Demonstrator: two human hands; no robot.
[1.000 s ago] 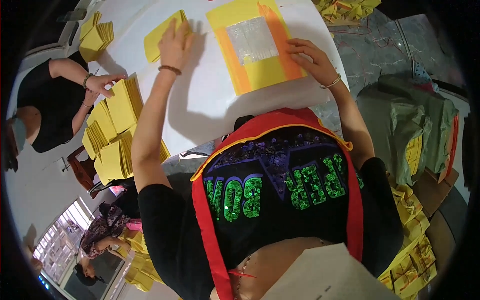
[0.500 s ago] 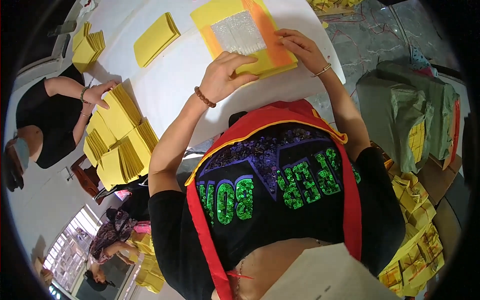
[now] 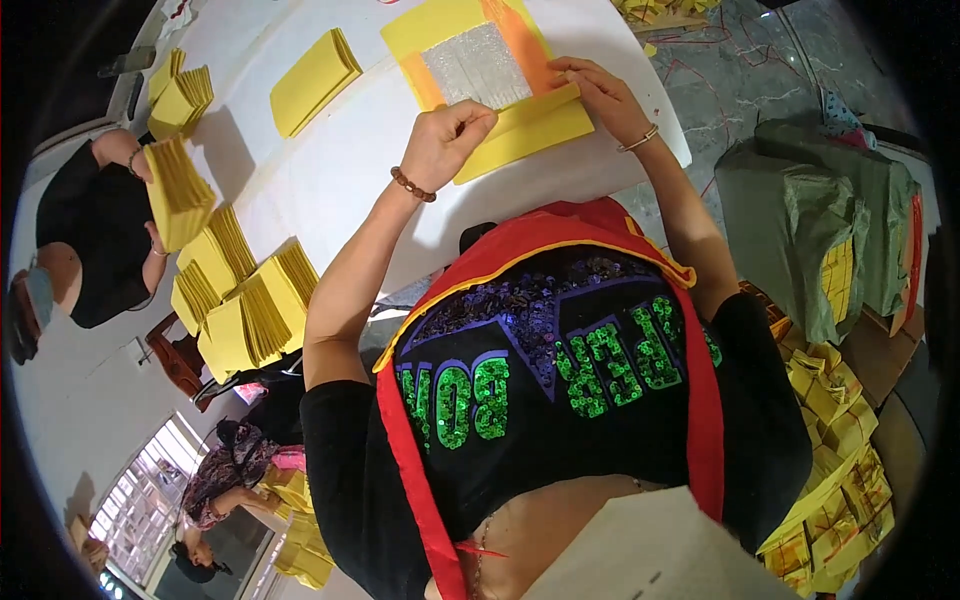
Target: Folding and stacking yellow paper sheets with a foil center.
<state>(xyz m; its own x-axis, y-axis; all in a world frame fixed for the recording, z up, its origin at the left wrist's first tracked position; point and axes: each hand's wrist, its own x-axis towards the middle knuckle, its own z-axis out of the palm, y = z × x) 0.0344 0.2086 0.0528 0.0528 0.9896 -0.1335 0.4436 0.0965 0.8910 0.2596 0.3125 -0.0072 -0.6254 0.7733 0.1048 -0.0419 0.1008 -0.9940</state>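
On the white table in front of me lies a yellow paper sheet [image 3: 535, 138] with orange bands and a silvery foil square [image 3: 475, 70] in its middle. Its near edge is lifted into a narrow fold across the lower side of the foil. My left hand [image 3: 450, 145], fingers curled in a pinch, grips the left end of this fold. At the right end, my right hand [image 3: 608, 103] pinches the same fold between thumb and fingers. More yellow paper shows beneath the raised edge.
A folded yellow stack [image 3: 315, 82] lies left on the white table [image 3: 380, 215]. Other yellow stacks [image 3: 260, 315] stand at its left edge, where a co-worker holds a yellow bundle [image 3: 180, 190]. Green sacks [image 3: 790, 220] and yellow bundles [image 3: 835, 470] are at my right.
The sheet's near edge has come up and folded away from me. My left fingers have closed from apart to a pinch. The co-worker has lifted a yellow bundle off the stacks.
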